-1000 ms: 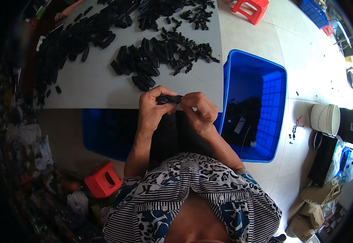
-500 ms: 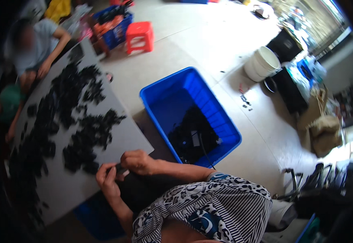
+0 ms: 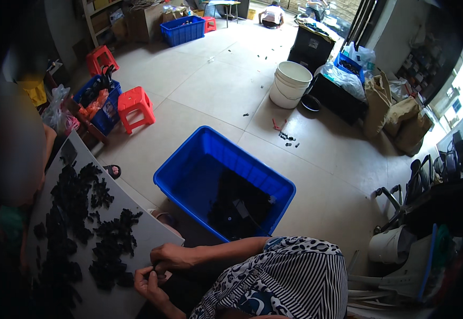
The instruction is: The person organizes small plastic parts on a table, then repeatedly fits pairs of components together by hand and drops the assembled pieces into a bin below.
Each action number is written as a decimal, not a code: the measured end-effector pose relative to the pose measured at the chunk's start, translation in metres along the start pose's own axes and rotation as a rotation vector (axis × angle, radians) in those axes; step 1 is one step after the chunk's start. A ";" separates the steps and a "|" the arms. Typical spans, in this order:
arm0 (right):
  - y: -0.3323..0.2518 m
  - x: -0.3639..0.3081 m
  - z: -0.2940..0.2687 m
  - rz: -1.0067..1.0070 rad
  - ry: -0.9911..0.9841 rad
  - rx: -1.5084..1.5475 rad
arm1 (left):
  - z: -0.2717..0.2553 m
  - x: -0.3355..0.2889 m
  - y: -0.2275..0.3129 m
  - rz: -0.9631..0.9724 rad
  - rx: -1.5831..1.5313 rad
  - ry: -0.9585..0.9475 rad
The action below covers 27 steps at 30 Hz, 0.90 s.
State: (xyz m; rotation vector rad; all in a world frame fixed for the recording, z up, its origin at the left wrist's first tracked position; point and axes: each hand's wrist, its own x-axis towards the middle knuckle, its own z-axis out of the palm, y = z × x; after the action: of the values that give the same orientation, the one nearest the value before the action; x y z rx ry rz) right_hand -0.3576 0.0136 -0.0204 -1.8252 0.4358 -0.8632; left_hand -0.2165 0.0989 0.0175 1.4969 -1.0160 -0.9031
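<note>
My right hand (image 3: 175, 256) and my left hand (image 3: 150, 287) are together at the near right corner of the grey table (image 3: 152, 228). Both have their fingers closed in a pinch around a small black piece (image 3: 157, 266), mostly hidden by the fingers, so its exact kind does not show. Piles of small black parts (image 3: 109, 239) cover much of the tabletop to the left of my hands. Just beyond my right forearm stands a blue plastic bin (image 3: 223, 199), with a heap of black parts (image 3: 237, 207) and a pale slip in its bottom.
A blurred person (image 3: 16, 149) sits across the table at left. Red stools (image 3: 136, 109) and a blue crate (image 3: 104, 114) stand beyond. White buckets (image 3: 290, 85), a black box (image 3: 335, 90) and brown sacks (image 3: 396, 119) line the right. Loose black bits (image 3: 287, 138) lie on the floor.
The view has tilted up and swung right, showing more of the far floor. My hands stay together, pinching at the table corner, with little visible change in their hold.
</note>
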 end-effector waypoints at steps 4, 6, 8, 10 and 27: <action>-0.005 -0.002 0.000 0.012 -0.020 0.084 | 0.000 -0.008 0.002 0.014 0.027 0.009; -0.005 -0.003 0.000 0.024 -0.026 0.074 | 0.001 -0.010 0.002 0.038 0.027 -0.001; -0.004 -0.006 0.002 0.038 -0.031 0.064 | 0.001 -0.013 -0.001 0.040 0.000 0.001; -0.002 -0.010 0.005 0.044 -0.013 0.113 | 0.002 -0.016 -0.001 0.046 0.016 0.002; -0.014 -0.003 0.000 0.161 -0.223 0.011 | -0.134 -0.110 -0.069 -0.394 0.496 0.219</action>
State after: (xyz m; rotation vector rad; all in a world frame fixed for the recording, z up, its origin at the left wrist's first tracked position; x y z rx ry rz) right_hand -0.3613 0.0213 -0.0087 -1.8240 0.4274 -0.5443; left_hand -0.1218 0.2534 -0.0279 2.2188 -0.8298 -0.7598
